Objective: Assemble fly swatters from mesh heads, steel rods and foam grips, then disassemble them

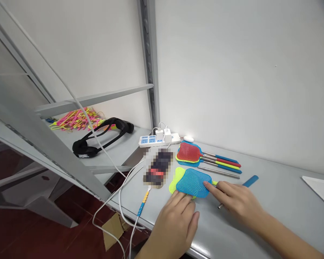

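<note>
A blue fly swatter head (194, 182) overlaps a yellow-green fly swatter head (176, 180) on the table. My right hand (233, 201) closes at the neck of the blue swatter, its index finger lying on the base of the mesh. A blue grip (250, 181) sticks out beyond this hand, and a short metal rod end (220, 206) shows beneath it. Against the near edge of the two heads rest the fingertips of my left hand (175, 223), its thumb apart from them. Behind lies a stack of fly swatters, a red head (189, 151) on top.
A loose metal rod (218, 172) lies below the stacked handles. Left of the swatters is a blurred-out phone-like object (159, 169) on a cable. A power strip (147, 141) stands by the wall. A black headset (105, 136) sits on the neighbouring shelf, behind the grey frame.
</note>
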A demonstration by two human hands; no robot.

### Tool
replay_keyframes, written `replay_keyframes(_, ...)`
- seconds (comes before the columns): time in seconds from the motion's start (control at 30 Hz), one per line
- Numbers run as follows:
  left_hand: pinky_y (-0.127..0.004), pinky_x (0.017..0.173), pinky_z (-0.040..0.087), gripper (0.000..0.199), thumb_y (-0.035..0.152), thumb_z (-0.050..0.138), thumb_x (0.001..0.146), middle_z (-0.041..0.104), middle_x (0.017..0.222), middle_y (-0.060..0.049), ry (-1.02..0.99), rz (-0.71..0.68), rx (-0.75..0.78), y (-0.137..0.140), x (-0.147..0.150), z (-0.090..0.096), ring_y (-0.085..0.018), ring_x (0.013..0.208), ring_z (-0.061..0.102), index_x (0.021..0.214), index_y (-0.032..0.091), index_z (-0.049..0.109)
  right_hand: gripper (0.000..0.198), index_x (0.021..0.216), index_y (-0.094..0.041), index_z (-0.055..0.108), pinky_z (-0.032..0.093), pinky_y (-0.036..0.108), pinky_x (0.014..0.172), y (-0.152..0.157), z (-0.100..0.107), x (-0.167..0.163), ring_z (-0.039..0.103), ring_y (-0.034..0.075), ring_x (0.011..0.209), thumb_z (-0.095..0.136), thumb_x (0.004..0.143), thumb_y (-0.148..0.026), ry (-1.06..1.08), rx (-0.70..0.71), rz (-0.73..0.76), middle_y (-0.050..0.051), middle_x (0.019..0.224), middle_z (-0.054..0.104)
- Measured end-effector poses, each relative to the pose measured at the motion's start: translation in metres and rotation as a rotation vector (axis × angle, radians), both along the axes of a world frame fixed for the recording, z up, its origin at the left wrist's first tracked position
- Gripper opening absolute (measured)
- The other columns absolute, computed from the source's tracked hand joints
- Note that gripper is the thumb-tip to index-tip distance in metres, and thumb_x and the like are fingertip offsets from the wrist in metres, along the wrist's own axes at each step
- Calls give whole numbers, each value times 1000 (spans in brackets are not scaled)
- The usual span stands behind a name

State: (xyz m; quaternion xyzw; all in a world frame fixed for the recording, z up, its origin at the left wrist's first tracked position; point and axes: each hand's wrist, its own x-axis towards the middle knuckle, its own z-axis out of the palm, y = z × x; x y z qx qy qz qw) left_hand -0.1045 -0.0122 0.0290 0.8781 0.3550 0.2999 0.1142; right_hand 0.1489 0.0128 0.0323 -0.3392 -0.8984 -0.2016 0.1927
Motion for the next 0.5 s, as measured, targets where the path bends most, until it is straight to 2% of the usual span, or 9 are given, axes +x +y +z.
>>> replay_keyframes(0.07,-41,85,51,17,11,47,92,66,85,-6,-91,16,86,0,-9,-4,-22,89,59,87,18,61,41,136,-11,47,31,29,53,9,-4,-15,46,15,62,38,96,-8,-17,-18,11,3,78,52)
replay_keyframes(0.13,-38,79,51,14,10,49,91,64,83,-6,-142,85,141,4,-16,-7,-21,84,57,88,17,60,39,133,-11,48,30,29,52,15,-6,-26,48,15,63,37,96,-9,-44,-45,9,3,79,54)
replay_keyframes(0.2,-41,87,50,18,12,53,91,65,102,-9,-93,169,142,9,-19,-8,-24,98,56,107,16,60,39,132,-12,48,30,30,52,18,-7,-33,50,16,64,34,96,-8,-82,-73,-5,4,81,56)
replay_keyframes(0.3,-47,97,46,42,20,61,89,58,130,-9,83,233,88,18,-13,-9,-30,119,48,130,20,52,39,132,-12,46,28,31,51,18,-9,-34,53,17,66,32,96,-8,-142,-122,-22,5,85,58)
replay_keyframes(0.4,-50,93,46,41,26,62,89,60,131,-5,185,267,59,22,-5,-11,-31,119,50,129,27,54,36,131,-15,47,26,32,50,14,-10,-30,55,18,65,35,97,-10,-183,-177,-54,3,83,58)
replay_keyframes(0.5,-52,92,44,36,28,60,91,60,130,-4,231,289,37,24,0,-11,-30,118,51,127,28,55,28,126,-19,49,25,32,50,10,-8,-23,57,17,64,40,100,-20,-154,-253,-144,0,81,57)
